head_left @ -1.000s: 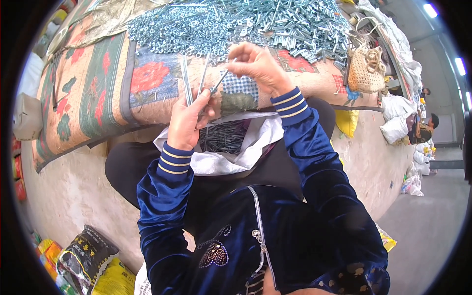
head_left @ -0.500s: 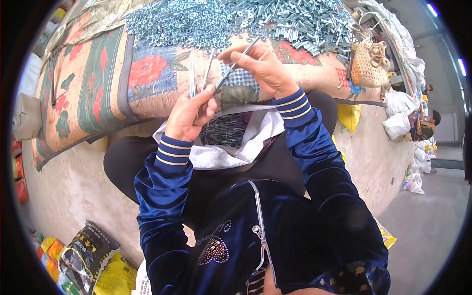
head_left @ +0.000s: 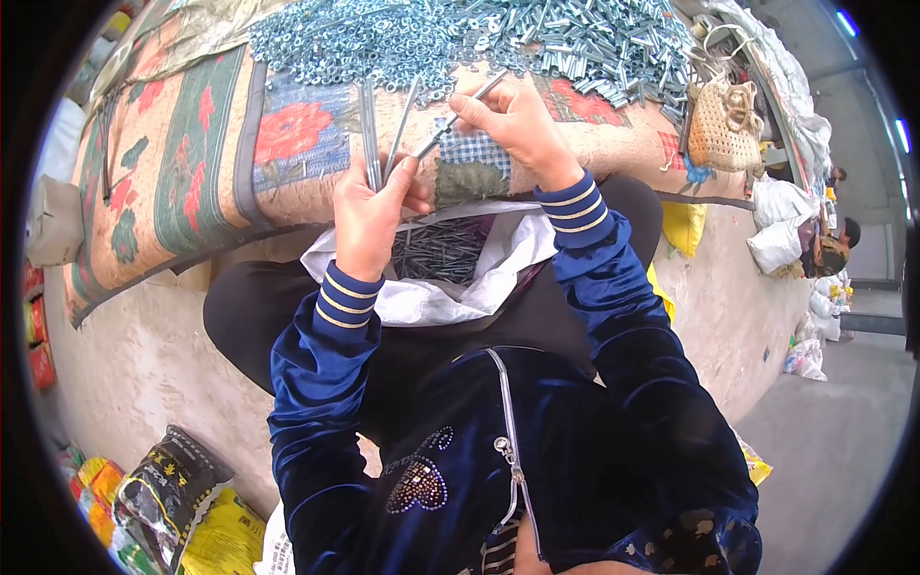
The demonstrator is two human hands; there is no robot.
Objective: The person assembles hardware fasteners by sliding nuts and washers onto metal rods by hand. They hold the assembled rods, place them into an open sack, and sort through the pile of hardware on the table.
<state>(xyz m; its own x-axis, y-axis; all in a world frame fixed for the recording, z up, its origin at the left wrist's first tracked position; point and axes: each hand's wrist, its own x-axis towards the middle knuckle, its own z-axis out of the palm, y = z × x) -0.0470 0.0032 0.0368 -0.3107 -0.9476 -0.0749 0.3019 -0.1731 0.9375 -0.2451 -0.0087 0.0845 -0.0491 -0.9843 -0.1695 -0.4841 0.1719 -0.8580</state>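
My left hand is closed round several thin metal rods, which stick up past the thumb and fan apart. One rod slants from the left fingertips up to my right hand. There, thumb and fingers pinch its upper part, and a thicker sleeve-like piece seems to sit on it. Below the hands, a white sack lies open on my lap, with many dark metal rods inside. Beyond both hands spread heaps of small nuts or washers and short metal tubes.
The heaps lie on a raised surface covered with flowered, patched cloth. A woven bag rests at its right end, near white sacks. Black and yellow bags are on the floor at lower left. Another person sits far right.
My left hand has turned more upright and its rods have shifted slightly left. The right hand stays on the slanted rod, its fingers drawn in closer around it.
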